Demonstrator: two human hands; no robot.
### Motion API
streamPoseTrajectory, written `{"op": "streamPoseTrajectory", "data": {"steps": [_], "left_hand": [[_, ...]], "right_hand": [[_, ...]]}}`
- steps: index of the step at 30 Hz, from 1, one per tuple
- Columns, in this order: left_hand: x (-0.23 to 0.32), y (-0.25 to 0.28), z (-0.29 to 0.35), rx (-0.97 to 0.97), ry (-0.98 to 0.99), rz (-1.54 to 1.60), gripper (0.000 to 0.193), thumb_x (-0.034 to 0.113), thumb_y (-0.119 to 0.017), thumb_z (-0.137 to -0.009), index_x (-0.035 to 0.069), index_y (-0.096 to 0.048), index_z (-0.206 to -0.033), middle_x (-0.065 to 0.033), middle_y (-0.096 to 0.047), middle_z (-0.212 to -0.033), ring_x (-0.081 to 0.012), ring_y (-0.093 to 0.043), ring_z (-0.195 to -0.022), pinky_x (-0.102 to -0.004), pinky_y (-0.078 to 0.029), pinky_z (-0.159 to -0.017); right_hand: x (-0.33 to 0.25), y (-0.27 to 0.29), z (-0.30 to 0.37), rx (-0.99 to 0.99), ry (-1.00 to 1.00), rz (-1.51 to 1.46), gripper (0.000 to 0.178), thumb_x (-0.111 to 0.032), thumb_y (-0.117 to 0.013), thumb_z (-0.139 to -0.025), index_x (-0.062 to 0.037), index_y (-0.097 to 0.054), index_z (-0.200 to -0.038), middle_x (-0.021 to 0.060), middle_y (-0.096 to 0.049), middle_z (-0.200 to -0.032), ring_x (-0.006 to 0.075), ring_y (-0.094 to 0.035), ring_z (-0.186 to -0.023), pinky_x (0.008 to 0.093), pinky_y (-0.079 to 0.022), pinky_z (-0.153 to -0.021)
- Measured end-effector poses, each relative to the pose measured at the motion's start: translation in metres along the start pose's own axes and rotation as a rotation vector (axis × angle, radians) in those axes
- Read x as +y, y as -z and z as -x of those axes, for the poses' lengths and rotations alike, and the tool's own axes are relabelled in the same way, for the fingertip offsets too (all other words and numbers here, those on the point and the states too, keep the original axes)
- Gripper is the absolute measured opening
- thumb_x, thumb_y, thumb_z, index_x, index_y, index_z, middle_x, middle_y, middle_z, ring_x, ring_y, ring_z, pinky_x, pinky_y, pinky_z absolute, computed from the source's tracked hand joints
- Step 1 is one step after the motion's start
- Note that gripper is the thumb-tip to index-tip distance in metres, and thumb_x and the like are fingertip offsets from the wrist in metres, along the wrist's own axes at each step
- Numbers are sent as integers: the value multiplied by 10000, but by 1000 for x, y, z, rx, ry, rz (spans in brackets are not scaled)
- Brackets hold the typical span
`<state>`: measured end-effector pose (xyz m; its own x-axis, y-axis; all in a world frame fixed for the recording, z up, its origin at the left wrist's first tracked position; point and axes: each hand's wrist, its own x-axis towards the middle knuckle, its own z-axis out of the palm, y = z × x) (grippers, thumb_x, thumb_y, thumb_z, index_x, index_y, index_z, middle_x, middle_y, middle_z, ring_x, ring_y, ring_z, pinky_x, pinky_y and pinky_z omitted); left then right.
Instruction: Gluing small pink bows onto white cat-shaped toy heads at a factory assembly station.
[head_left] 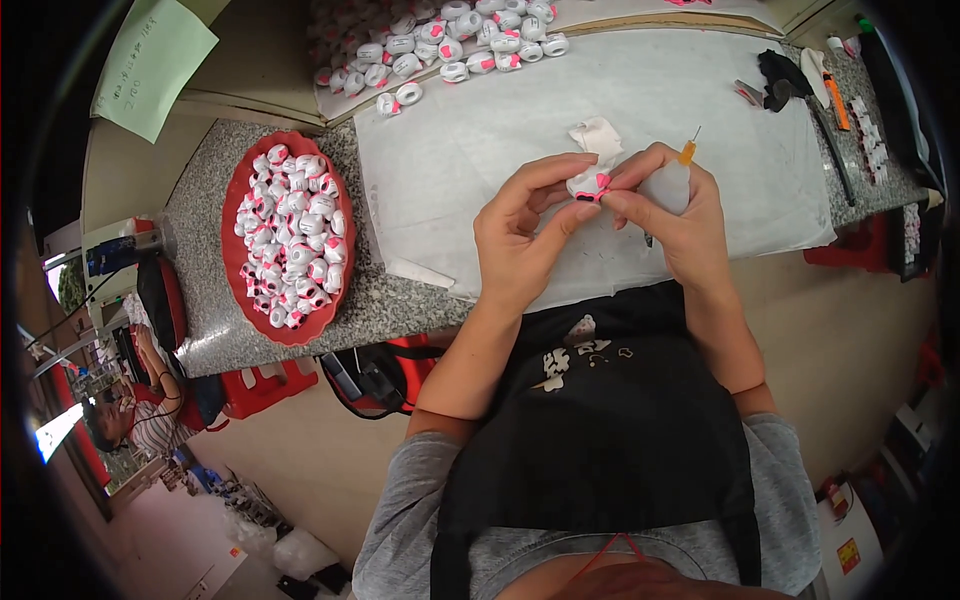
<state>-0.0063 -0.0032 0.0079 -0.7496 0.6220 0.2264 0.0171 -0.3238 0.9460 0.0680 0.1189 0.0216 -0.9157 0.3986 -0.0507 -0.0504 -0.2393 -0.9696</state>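
One small white-and-pink figure (585,187) is held above the white sheet (450,190), between the person's two hands, with a dark patch on its lower edge. The left hand (525,225) pinches it from the left between thumb and fingers. The right hand (690,225) has its thumb and forefinger at the figure's right side, and the same hand grips a translucent bottle (668,188), whose orange tip (687,152) carries a thin needle pointing up and away. Just beyond the figure lies a crumpled white scrap (597,137). The sheet covers much of the speckled grey desk (400,312). To the left of the hands, on bare stone, stands a red scalloped tray (328,312) heaped with similar white-and-pink pieces (295,230); many more lie in a loose cluster (440,45) at the far edge of the sheet. Near the far right corner are a black object (782,80) and an orange tool (836,102). A pale green note (155,68) hangs at upper left. Farther off on the left, another person in a striped top (160,425) sits near a red stool (265,388).
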Motion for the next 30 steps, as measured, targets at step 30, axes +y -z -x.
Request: {"op": "streamPoseTrajectory", "data": {"steps": [30], "left_hand": [[3, 3, 3, -108, 129, 261, 238, -29, -530, -723, -44, -493, -957, -115, -530, -940, -157, -515, -873, -248, -416, -759]], "right_hand": [[-2, -6, 9, -39, 20, -73, 260, -5, -599, -653, 18, -535, -904, 47, -525, -676, 91, -478, -555, 197, -396, -477]]}}
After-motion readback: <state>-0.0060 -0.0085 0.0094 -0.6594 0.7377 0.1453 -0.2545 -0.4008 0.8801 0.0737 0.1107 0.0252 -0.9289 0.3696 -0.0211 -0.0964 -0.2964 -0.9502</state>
